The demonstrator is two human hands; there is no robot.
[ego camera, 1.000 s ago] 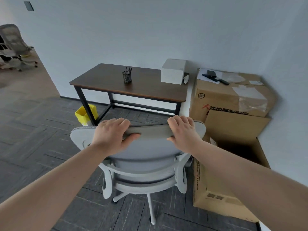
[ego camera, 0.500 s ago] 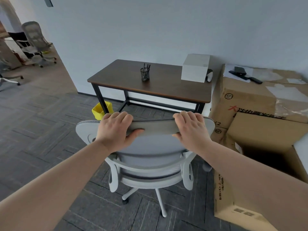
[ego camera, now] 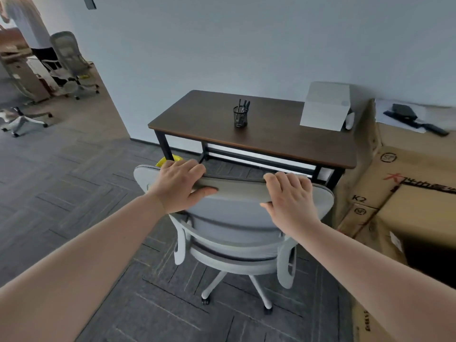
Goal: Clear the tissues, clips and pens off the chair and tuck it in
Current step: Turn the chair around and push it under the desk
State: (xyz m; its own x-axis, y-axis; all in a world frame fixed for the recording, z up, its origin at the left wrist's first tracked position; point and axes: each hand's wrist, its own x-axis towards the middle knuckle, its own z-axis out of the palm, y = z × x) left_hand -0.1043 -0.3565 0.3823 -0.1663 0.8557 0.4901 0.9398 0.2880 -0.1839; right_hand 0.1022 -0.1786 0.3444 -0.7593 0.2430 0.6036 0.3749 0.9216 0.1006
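A light grey office chair (ego camera: pixel 234 223) on castors stands in front of a dark wooden desk (ego camera: pixel 271 134), its back toward me. My left hand (ego camera: pixel 181 183) grips the top edge of the backrest on the left. My right hand (ego camera: pixel 290 196) grips the same edge on the right. The seat is mostly hidden behind the backrest. On the desk stand a black mesh pen holder (ego camera: pixel 239 116) with pens in it and a white box (ego camera: pixel 324 107).
Large cardboard boxes (ego camera: pixel 399 183) crowd the right side, one with its top open. A yellow bin (ego camera: pixel 169 160) peeks out by the desk's left leg. At the far left stand other office chairs (ego camera: pixel 71 62) and a person (ego camera: pixel 27 23). Grey carpet lies to the left.
The chair has rolled closer to the desk with both hands on its backrest, and my view has swung left, showing more of the room at the far left.
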